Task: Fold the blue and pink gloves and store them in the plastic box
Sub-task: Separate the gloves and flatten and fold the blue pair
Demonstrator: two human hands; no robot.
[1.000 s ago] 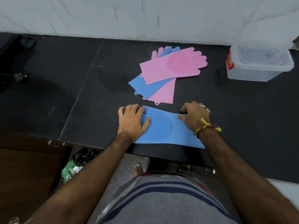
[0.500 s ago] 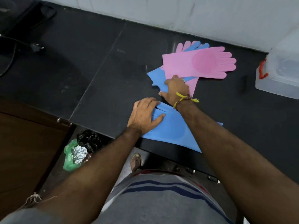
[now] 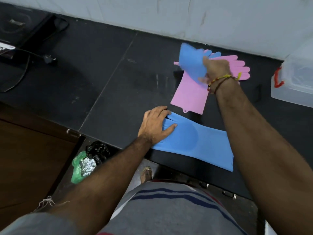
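One blue glove (image 3: pixel 199 141) lies flat along the front edge of the black counter, its cuff hanging slightly over the edge. My left hand (image 3: pixel 156 126) presses flat on its finger end. My right hand (image 3: pixel 215 68) grips a second blue glove (image 3: pixel 190 63) and holds it lifted above the pink gloves (image 3: pixel 191 97), which lie on the counter farther back. The clear plastic box (image 3: pixel 294 83), with a red latch and its lid on, stands at the right edge of the view.
A white tiled wall runs behind the black counter (image 3: pixel 101 82). A black appliance with a cable (image 3: pixel 22 46) sits at the far left. Below the counter edge lie green and black bags (image 3: pixel 88 160) on the floor, beside a brown cabinet.
My right hand left the near blue glove, reached back to the pile and pulled the second blue glove up off the pink ones. My left hand stayed on the near glove. The view swung left.
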